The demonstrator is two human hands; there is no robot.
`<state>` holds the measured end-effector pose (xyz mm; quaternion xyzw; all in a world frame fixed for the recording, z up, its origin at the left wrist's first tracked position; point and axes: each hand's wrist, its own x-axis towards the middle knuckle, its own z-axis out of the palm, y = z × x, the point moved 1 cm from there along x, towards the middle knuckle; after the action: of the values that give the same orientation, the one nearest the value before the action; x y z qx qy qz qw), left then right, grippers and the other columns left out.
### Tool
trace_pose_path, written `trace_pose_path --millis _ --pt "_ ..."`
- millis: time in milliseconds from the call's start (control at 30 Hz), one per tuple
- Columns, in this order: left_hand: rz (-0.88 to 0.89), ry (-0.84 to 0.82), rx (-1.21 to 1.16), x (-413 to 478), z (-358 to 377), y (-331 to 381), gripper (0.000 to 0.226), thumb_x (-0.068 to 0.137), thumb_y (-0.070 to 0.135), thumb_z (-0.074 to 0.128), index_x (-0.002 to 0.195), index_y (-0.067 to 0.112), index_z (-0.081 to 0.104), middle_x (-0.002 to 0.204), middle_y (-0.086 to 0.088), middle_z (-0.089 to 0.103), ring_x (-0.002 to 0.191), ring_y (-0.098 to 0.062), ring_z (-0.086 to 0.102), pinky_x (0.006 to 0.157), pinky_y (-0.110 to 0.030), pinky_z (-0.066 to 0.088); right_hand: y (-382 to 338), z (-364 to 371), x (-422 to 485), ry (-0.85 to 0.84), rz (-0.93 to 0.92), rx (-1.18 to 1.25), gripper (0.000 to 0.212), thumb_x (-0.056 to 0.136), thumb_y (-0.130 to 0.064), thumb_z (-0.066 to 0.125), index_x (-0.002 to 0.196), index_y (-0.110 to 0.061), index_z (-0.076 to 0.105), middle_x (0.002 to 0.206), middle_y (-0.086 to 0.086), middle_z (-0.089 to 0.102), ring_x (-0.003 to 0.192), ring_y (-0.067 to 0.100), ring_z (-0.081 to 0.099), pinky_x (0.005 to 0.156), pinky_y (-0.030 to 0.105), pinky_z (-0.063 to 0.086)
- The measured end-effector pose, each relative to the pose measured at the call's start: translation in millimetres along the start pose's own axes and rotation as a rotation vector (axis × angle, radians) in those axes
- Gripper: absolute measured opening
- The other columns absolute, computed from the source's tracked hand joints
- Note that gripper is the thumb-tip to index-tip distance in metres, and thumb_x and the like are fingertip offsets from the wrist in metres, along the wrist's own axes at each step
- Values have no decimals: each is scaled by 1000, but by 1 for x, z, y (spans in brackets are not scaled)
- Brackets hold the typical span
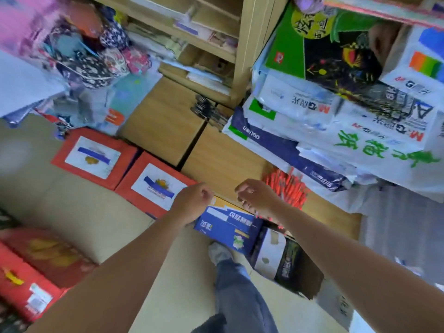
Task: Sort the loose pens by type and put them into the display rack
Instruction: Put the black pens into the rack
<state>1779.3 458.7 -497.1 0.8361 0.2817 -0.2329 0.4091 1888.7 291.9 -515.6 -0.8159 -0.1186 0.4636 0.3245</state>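
Note:
A heap of red pens (289, 188) lies on the wooden counter (216, 155), just right of my right hand (257, 195). A bunch of dark pens (207, 111) lies farther back on the counter near the shelf post. My left hand (192, 203) hovers at the counter's near edge with its fingers curled and nothing visible in them. My right hand is loosely curled beside the red pens; I see nothing in it. The frame is blurred by motion. No display rack is recognisable.
Stacked paper reams (336, 121) fill the right of the counter. Red cartons (153, 183) and a blue carton (228, 227) stand on the floor below the counter edge. A wooden shelf unit (211, 32) rises behind. My leg (240, 292) is below.

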Motion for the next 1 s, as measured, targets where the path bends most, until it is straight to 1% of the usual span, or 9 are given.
trace_pose_path --millis 133,200,300,467,600,700,833,933,1000 --pt "-9 5 3 55 -37 -19 23 99 24 46 111 11 61 112 -4 66 101 -24 62 82 -32 47 -33 0 61 -13 4 -22 16 92 -9 50 99 -15 63 84 4 67 66 14 62 69 32 54" --pt "-1 19 17 81 -53 -29 23 99 24 45 111 12 61 113 -3 65 101 -22 62 78 -28 44 -46 0 90 13 -7 -41 15 92 -10 51 98 -17 63 84 3 67 66 13 62 65 29 52" --pt "-5 68 20 120 -75 -47 20 98 19 47 108 12 62 110 -4 66 102 -23 61 79 -31 45 -64 3 131 76 -17 -32 12 92 -13 55 99 -14 63 84 4 66 66 16 62 61 25 48" --pt "18 54 69 184 -105 -69 20 97 22 48 111 14 60 116 -3 64 105 -22 59 85 -32 47 -89 9 191 178 -10 4 10 89 -16 62 99 -16 62 80 -2 61 71 15 58 66 25 46" --pt "69 0 112 241 -117 -81 18 97 26 48 109 16 59 116 -1 64 104 -19 60 81 -29 45 -106 14 246 351 -15 -22 32 84 -15 69 115 -10 60 102 5 61 80 14 54 71 24 43" --pt "98 -6 114 276 -122 -87 20 96 26 50 111 15 59 113 0 63 101 -18 59 79 -28 45 -116 13 280 458 -18 -125 56 80 -16 73 130 -9 48 126 12 47 98 23 53 83 21 39" --pt "118 -23 117 310 -129 -93 23 95 27 51 114 15 58 105 5 58 92 -12 54 75 -23 38 -121 8 317 521 25 -365 81 73 -25 78 140 -12 34 135 12 38 122 31 41 101 38 40" --pt "123 -53 60 329 -133 -101 19 94 28 52 108 17 58 104 2 64 90 -17 62 78 -30 49 -122 5 333 490 131 -584 92 74 -32 77 147 -16 24 139 10 34 126 31 33 102 40 34" --pt "128 -64 48 336 -134 -104 15 94 31 52 103 20 57 100 -1 66 88 -20 64 78 -33 52 -121 7 340 500 163 -638 90 72 -31 77 145 -16 27 136 10 35 123 30 34 100 38 34"
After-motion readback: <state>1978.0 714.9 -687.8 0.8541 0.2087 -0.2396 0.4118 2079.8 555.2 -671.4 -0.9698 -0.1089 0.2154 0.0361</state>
